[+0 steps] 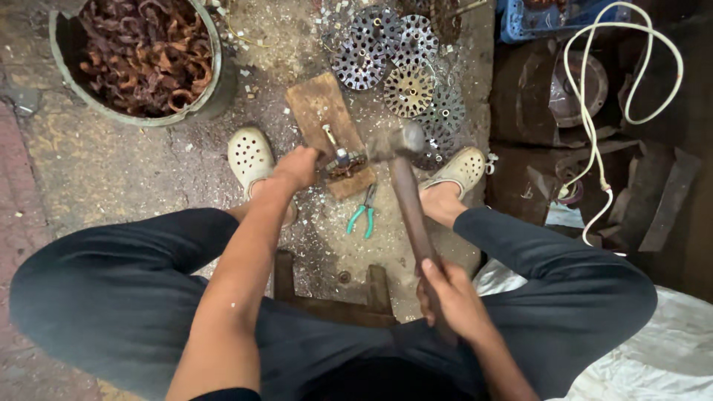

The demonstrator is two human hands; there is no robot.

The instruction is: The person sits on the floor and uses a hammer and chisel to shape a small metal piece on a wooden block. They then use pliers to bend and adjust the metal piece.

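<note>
My right hand point(448, 297) grips the wooden handle of a hammer point(399, 160), whose steel head hangs just right of a small rotor point(343, 160). That rotor, a metal shaft with copper windings, rests on a wooden block point(321, 111) on the ground. My left hand point(298, 167) holds the rotor at its left side, fingers closed around it. I sit on a low wooden stool point(327, 293) with both knees apart, one pale clog point(249, 156) at the left and another clog point(462, 169) at the right.
Green-handled pliers point(362, 215) lie below the block. A pile of round slotted metal discs point(397, 63) lies behind it. A bucket point(212, 89) of copper scrap stands at top left. A white cable point(594, 111) and dark metal parts lie at right.
</note>
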